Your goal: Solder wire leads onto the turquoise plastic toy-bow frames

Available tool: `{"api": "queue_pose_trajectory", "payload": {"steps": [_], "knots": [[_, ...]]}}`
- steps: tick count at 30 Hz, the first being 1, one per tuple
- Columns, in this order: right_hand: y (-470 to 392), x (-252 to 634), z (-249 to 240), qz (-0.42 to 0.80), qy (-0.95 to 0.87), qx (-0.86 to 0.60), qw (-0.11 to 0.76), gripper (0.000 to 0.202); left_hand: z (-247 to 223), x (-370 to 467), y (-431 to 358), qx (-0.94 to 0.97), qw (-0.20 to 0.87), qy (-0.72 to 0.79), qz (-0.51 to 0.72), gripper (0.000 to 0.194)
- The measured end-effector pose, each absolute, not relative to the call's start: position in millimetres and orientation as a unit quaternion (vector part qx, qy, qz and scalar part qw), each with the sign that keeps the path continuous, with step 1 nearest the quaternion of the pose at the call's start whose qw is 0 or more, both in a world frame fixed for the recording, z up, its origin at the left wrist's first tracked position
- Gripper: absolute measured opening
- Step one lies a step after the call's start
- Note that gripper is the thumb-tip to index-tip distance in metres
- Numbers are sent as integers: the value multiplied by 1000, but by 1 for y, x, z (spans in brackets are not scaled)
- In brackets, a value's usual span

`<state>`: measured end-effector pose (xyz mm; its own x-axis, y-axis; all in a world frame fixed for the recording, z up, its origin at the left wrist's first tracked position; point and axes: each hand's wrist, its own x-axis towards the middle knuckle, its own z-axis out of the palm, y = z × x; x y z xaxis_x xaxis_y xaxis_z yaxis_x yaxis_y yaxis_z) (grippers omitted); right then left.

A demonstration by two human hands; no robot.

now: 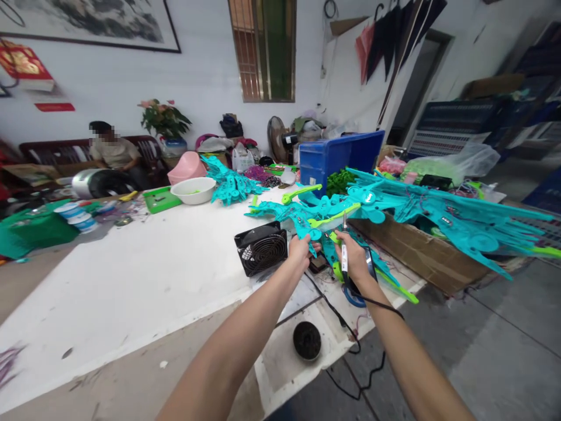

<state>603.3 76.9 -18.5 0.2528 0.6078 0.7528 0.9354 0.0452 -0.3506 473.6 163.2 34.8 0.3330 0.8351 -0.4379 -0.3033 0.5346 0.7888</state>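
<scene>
The flat, pointy, bright blue-green plastic pieces [421, 207] have long, thin yellow-green plastic strips [335, 216] with them. The stick-shaped tool [344, 258] is white, and the square black fan [265, 251] has a pattern of rings. The big plastic box [312, 166] is blue, the round bowl [193, 191] white, the plastic tub [186, 168] pink.

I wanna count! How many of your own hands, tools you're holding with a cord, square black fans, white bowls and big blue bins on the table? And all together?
Own hands: 2 (left hand, right hand)
Corded tool: 1
Square black fan: 1
White bowl: 1
Big blue bin: 1
Total: 6
</scene>
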Motion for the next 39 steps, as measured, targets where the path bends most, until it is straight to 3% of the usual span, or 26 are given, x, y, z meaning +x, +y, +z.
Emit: {"api": "queue_pose_trajectory", "payload": {"steps": [5, 14, 20, 30, 34, 39], "knots": [[71, 598, -17, -210, -565, -667, 438, 29, 50, 472, 156, 295, 758, 433, 387, 4], [68, 586, 8, -265, -530, -677, 437, 24, 68, 471, 145, 291, 759, 422, 401, 18], [71, 580, 54, -286, -585, -645, 401, 29, 88, 458, 155, 274, 779, 397, 401, 19], [111, 579, 145, -154, -682, -662, 270, 30, 90, 454, 177, 243, 804, 378, 391, 11], [141, 588, 150, -31, -676, -662, 321, 35, 88, 464, 174, 220, 814, 363, 396, 16], [145, 591, 117, 51, -581, -678, 447, 37, 84, 472, 168, 180, 822, 352, 410, 21]]}}
